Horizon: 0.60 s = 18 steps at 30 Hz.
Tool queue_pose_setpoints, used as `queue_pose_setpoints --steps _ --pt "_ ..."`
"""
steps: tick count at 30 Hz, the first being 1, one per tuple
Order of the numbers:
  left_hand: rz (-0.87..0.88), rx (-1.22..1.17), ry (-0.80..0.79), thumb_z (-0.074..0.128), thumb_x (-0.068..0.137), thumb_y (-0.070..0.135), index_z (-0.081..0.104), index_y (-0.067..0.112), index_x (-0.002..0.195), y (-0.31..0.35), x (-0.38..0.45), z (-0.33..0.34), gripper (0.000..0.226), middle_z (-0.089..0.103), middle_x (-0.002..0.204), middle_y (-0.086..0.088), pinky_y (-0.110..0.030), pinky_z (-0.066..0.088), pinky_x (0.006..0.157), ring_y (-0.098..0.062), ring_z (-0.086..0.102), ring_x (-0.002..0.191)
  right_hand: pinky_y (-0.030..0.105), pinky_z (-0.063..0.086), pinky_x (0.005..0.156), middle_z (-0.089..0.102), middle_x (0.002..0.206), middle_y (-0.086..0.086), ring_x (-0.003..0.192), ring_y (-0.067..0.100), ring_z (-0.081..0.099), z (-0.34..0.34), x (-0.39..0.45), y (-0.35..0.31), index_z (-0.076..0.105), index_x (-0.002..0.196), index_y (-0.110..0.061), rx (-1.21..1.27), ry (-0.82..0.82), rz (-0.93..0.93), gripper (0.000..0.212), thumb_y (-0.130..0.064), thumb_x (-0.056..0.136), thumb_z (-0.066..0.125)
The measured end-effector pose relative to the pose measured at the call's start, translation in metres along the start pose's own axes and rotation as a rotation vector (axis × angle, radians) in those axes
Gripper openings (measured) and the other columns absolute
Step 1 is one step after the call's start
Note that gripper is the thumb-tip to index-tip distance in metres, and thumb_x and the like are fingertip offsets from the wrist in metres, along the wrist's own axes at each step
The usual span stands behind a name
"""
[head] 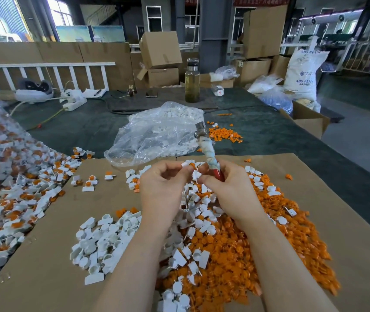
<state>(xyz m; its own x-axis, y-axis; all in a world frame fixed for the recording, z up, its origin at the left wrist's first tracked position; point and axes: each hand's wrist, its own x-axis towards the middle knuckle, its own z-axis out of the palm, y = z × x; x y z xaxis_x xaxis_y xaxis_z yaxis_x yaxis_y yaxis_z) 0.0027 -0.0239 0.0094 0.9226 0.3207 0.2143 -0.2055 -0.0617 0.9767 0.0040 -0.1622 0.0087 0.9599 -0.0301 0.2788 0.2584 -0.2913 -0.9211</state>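
Note:
My left hand (165, 188) pinches a small white plastic part with an orange insert (189, 165) above the cardboard sheet (71, 239). My right hand (229, 188) grips the red handle of a small hammer (206, 149), whose cloth-wrapped shaft and metal head point up and away; its fingertips also touch the part. Below my hands lie a heap of loose white parts (105, 239) and a heap of orange caps (247, 255).
A large pile of assembled white-and-orange pieces (6, 194) fills the left side. A clear plastic bag of white parts (157, 134) lies behind the cardboard, more orange caps (223, 134) beside it. Farther back stand a glass bottle (192, 82), a power strip (73, 102) and cardboard boxes (160, 50).

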Motion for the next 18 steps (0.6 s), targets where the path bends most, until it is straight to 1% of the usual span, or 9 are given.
queue_pose_setpoints --steps 3,6,8,9,10,12,13,16,18 --pt "-0.047 -0.107 -0.025 0.080 0.081 0.010 0.075 0.016 0.081 0.001 0.001 -0.003 0.008 0.076 0.074 -0.001 -0.021 0.058 0.067 -0.016 0.075 0.073 0.008 0.043 0.054 0.062 0.064 -0.018 0.059 0.000 0.055 -0.004 0.000 0.001 0.069 0.084 -0.025 0.001 -0.052 0.014 0.011 -0.014 0.085 0.069" --pt "-0.075 -0.195 -0.034 0.079 0.080 0.005 0.075 0.015 0.079 0.003 0.002 -0.005 0.011 0.076 0.074 -0.003 -0.019 0.057 0.065 -0.017 0.075 0.070 0.009 0.043 0.056 0.063 0.067 -0.007 0.064 0.004 0.056 -0.005 -0.002 0.000 0.069 0.081 -0.024 0.013 -0.073 0.018 0.011 -0.014 0.085 0.069" --pt "-0.087 -0.253 -0.030 0.078 0.079 0.001 0.074 0.013 0.078 0.004 0.003 -0.006 0.012 0.075 0.072 -0.004 -0.019 0.056 0.063 -0.015 0.073 0.066 0.009 0.045 0.059 0.066 0.073 -0.006 0.068 0.005 0.061 -0.006 -0.002 0.000 0.069 0.084 -0.025 0.008 -0.108 0.039 0.011 -0.014 0.084 0.068" --pt "-0.094 -0.281 -0.026 0.077 0.079 0.000 0.073 0.011 0.077 0.004 0.004 -0.007 0.013 0.075 0.070 -0.004 -0.018 0.055 0.061 -0.014 0.072 0.063 0.011 0.047 0.061 0.067 0.075 -0.005 0.070 0.007 0.063 -0.007 -0.002 0.000 0.069 0.085 -0.025 -0.003 -0.138 0.053 0.011 -0.014 0.085 0.068" --pt "-0.104 -0.307 -0.022 0.077 0.079 -0.002 0.072 0.011 0.077 0.005 0.004 -0.008 0.013 0.074 0.069 -0.003 -0.018 0.055 0.060 -0.014 0.071 0.061 0.017 0.049 0.064 0.065 0.075 -0.004 0.069 0.011 0.061 -0.009 -0.002 0.000 0.068 0.087 -0.024 -0.021 -0.177 0.066 0.010 -0.014 0.085 0.068" --pt "-0.129 -0.360 -0.009 0.076 0.079 -0.003 0.071 0.009 0.077 0.006 0.005 -0.010 0.013 0.073 0.067 -0.004 -0.018 0.055 0.059 -0.013 0.070 0.059 0.032 0.046 0.067 0.057 0.072 -0.002 0.064 0.014 0.053 -0.012 -0.002 0.001 0.066 0.089 -0.018 -0.040 -0.270 0.091 0.007 -0.014 0.085 0.069" --pt "-0.141 -0.385 -0.003 0.076 0.079 -0.002 0.071 0.008 0.078 0.006 0.005 -0.011 0.012 0.073 0.068 -0.005 -0.018 0.055 0.059 -0.014 0.070 0.059 0.035 0.045 0.066 0.055 0.074 0.000 0.064 0.014 0.051 -0.014 -0.003 0.000 0.065 0.091 -0.016 -0.038 -0.318 0.104 0.007 -0.014 0.086 0.069" --pt "-0.154 -0.411 0.003 0.076 0.080 0.001 0.070 0.004 0.086 0.007 0.008 -0.015 0.009 0.074 0.072 -0.008 -0.018 0.055 0.060 -0.015 0.071 0.062 0.027 0.047 0.065 0.058 0.085 0.004 0.071 0.013 0.055 -0.016 -0.004 -0.002 0.063 0.099 -0.015 -0.099 -0.423 0.118 0.012 -0.015 0.087 0.068" --pt "-0.150 -0.405 0.001 0.075 0.081 0.001 0.070 0.003 0.088 0.007 0.009 -0.017 0.009 0.073 0.071 -0.007 -0.019 0.056 0.061 -0.014 0.071 0.061 0.032 0.043 0.068 0.056 0.086 0.008 0.074 0.017 0.052 -0.016 -0.005 -0.003 0.062 0.103 -0.009 -0.112 -0.461 0.114 0.016 -0.013 0.088 0.067"
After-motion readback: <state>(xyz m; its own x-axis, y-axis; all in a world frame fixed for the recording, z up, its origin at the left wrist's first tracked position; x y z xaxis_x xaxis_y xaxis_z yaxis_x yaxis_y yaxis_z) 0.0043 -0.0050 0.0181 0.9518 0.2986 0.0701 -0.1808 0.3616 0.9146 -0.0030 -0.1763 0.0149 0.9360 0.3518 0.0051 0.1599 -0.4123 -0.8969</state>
